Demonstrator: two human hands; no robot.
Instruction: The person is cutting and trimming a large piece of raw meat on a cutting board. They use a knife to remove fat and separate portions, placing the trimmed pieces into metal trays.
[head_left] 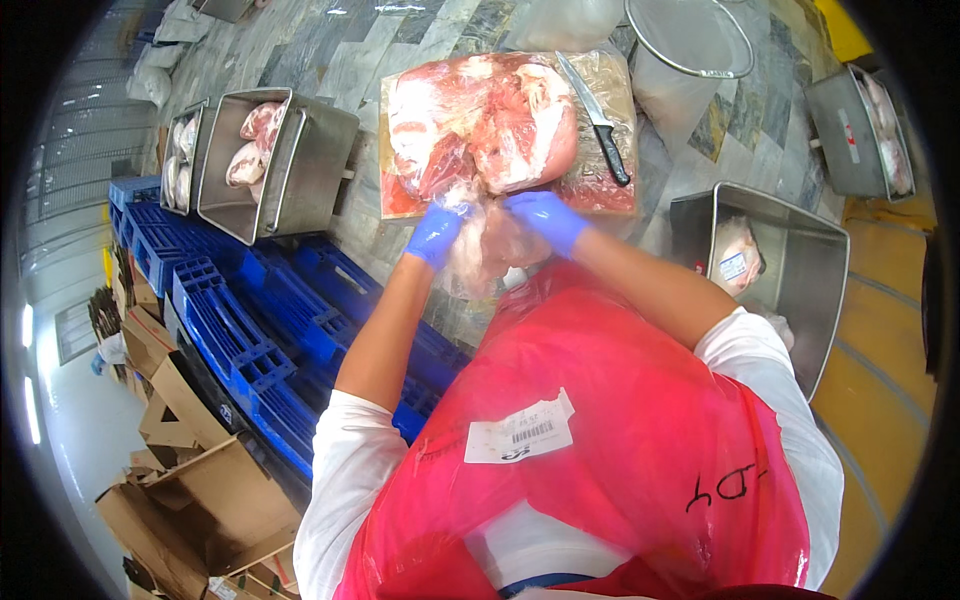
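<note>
My left hand (437,235), in a blue-purple glove, is closed on crumpled clear plastic wrap (488,248) at the near edge of a block-like work surface (608,80). On the other side of the plastic is my right hand (548,218), also gloved, its fingers curled against the wrap and partly hidden. The plastic hangs between both hands toward my apron and looks pinkish. Just beyond lies a large cut of raw meat (525,125) with pale fat, beside more meat (430,105). A knife (605,130) with a black handle rests on the right side of the surface.
Metal bins of meat (325,165) stand at the left by blue plastic pallets (250,330). At the right are another metal bin (815,260) holding a wrapped piece and one farther off (845,130). A hoop-rimmed clear bag (690,75) stands far right; cardboard boxes (220,500) lie lower left.
</note>
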